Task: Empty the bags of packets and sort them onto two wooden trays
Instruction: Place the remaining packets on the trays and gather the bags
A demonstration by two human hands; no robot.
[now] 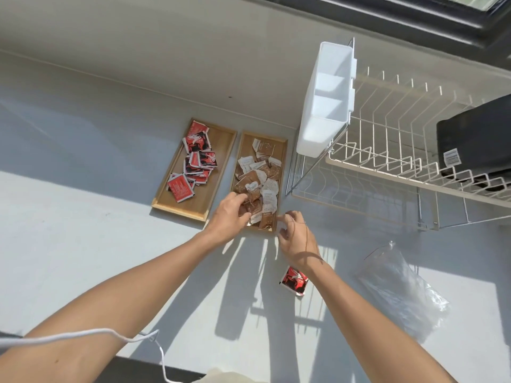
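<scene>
Two wooden trays lie side by side on the white counter. The left tray [221, 150] holds several red packets [197, 158]. The right tray [282, 150] holds several brown and white packets [258, 175]. My left hand [228, 217] rests over the near end of the right tray, fingers closed on brown packets there. My right hand [297, 236] hovers at that tray's near right corner, fingers curled around a small white packet. One red packet [294, 280] lies on the counter under my right wrist. An empty clear plastic bag [401, 288] lies to the right.
A white wire dish rack [387, 161] with a white plastic caddy [326, 100] stands to the right of the trays, a black object [475, 139] resting in it. A white cord [83, 334] crosses my left forearm. The wall runs behind the trays.
</scene>
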